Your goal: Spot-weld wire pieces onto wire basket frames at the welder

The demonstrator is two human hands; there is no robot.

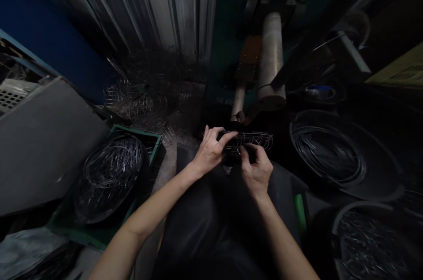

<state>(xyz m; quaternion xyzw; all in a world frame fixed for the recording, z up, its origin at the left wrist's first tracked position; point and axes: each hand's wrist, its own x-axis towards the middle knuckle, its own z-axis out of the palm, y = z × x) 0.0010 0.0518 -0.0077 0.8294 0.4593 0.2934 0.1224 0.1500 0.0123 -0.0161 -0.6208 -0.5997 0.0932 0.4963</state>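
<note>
A small wire frame [254, 140], made of thin metal loops, is held flat in front of me under a machine's metal cylinder [271, 57]. My left hand [211, 150] grips the frame's left end, fingers curled over its top. The frame's lower edge is pinched from below, near its middle, by my right hand [256, 169]. Both forearms reach forward over my dark lap.
A green crate [150, 139] on the left holds a coil of wire pieces [110, 170]. Finished wire frames [132, 99] pile up against the corrugated wall. Coiled wire rings [325, 152] lie in a round tub at right; another tub [370, 238] holds small metal parts. A grey cabinet [42, 143] stands far left.
</note>
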